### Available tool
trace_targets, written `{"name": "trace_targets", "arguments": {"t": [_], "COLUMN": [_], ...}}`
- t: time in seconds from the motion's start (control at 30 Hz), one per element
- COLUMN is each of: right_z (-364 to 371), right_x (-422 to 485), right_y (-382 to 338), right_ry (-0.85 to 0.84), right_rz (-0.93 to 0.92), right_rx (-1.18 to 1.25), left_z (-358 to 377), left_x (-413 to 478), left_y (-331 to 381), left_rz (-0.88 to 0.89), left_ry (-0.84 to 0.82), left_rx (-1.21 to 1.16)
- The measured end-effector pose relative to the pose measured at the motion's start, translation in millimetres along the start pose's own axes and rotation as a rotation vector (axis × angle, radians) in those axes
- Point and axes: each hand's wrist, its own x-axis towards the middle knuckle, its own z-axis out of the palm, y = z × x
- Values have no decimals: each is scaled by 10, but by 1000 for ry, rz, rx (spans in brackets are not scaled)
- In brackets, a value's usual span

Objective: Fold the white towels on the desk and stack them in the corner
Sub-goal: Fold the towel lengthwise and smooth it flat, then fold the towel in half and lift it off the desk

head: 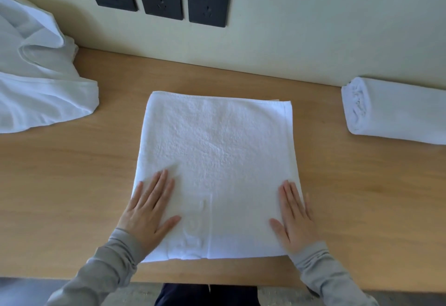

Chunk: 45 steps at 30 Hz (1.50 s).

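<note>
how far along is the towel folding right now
Done: one rolled-up towel lies at the far right. In hand: left hand and right hand press flat on a half-folded towel in the middle. Left: finishing it, then the crumpled pile at far left, not yet folded.

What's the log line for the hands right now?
left hand: flat on folded towel | right hand: same | rolled towel: far right | loose cloth: far left
</note>
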Motion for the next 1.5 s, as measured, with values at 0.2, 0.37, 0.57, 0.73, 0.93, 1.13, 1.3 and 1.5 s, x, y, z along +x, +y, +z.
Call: {"name": "trace_targets", "arguments": {"t": [0.2, 0.37, 0.57, 0.73, 0.93, 1.13, 1.3, 1.5], "right_z": [-73, -142, -178, -664, -1470, -1614, -1341, -875], "right_x": [-203, -131, -85, 53, 382, 1148, 1743, 2084], "right_y": [84, 62, -77, 39, 217, 286, 107, 89], "right_ry": [-115, -175, -134, -220, -283, 17, 398, 332], "right_rz": [-433, -419, -421, -264, -36, 238, 496, 556], "right_rx": [-216, -298, -293, 100, 655, 1003, 1092, 958], "left_z": [-63, -139, -210, -665, -1329, -1287, -1100, -765], "left_x": [-344, -281, -270, -243, 133, 886, 1510, 1660], "left_y": [-332, -450, -449, -487, -696, -742, -750, -710], "left_rz": [354, 369, 452, 184, 6, -507, -862, -943], "left_ry": [-179, -276, -130, -41, -115, 105, 286, 259], "left_rx": [143, 159, 148, -363, -772, -1329, -1059, -707]}}
